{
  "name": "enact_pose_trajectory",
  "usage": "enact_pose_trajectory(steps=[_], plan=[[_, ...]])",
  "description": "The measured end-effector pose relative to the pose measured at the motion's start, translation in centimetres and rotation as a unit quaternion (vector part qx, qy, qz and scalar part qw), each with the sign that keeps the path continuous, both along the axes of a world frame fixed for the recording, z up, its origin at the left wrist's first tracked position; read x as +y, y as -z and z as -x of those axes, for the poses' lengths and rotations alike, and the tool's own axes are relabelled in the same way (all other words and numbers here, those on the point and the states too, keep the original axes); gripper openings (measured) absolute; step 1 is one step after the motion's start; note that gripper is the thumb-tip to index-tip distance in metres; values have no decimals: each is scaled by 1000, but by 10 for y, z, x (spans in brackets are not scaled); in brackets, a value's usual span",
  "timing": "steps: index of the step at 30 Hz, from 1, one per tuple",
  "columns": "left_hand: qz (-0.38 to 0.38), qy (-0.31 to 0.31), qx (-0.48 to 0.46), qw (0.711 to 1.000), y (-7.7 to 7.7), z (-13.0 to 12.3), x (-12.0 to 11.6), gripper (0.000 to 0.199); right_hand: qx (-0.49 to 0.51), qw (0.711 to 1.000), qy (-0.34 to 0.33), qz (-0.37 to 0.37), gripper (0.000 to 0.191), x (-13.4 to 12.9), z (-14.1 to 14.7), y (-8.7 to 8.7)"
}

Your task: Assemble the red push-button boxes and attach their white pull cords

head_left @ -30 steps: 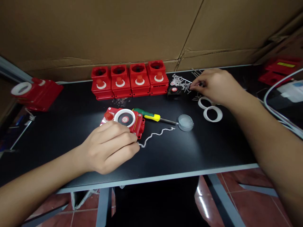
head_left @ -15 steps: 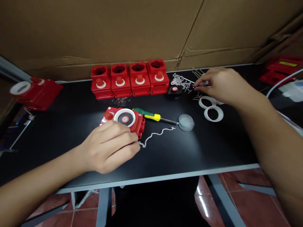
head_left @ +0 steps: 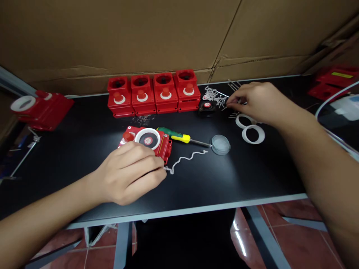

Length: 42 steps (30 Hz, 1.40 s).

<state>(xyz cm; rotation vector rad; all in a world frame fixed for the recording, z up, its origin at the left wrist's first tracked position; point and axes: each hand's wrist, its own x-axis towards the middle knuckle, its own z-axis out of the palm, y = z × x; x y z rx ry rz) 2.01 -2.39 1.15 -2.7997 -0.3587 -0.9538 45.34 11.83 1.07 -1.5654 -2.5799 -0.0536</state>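
- Black tabletop [head_left: 224, 183] with a pale edge, brown cardboard [head_left: 168, 33] behind. What's on it?
- Back row: four red plastic housings [head_left: 165, 102], open round sockets, red buttons. Another red housing with white ring [head_left: 53, 112] tilted far left. Blurred red parts [head_left: 340, 80] far right.
- Main unit?
- Red housing with black disc in white ring [head_left: 166, 145], left of centre, near corner hidden by the left hand [head_left: 134, 173].
- Obstacles?
- Green-yellow screwdriver [head_left: 181, 138] right behind it, tip beside a clear round cap [head_left: 221, 145]. Wavy white cord [head_left: 185, 158] in front, running to the left fingers. Loose white rings [head_left: 261, 136] near the right forearm. Small white pieces [head_left: 211, 95] and a black labelled part [head_left: 206, 109] left of the right hand [head_left: 258, 101].
- Hands?
- Left: palm down, fingers curled close, over the housing's near edge. Can't tell if they clamp cord or housing; fingertips hidden.
- Right?
- Reaches across, wrist bent down, thumb and forefinger pinched together at the small pieces. Can't tell if anything's between them.
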Motion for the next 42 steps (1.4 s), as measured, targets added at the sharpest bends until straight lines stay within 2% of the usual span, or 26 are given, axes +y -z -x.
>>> enact_pose_trajectory(steps=[9,21,26,30,42], plan=[[-5,-5,6,1000,0,1,0,16,13,999,31,14,26,1,-1,-1],[-14,-8,6,1000,0,1,1,16,0,999,13,38,21,-1,-5,-8],[-8,-12,12,1000,-8,3,-1,9,-1,999,14,47,21,0,-7,-9],[5,-25,31,999,-15,7,-4,14,-1,998,19,55,21,0,-7,-9],[2,-32,20,999,-16,2,-2,10,-7,996,44,72,12,4,-10,-10]])
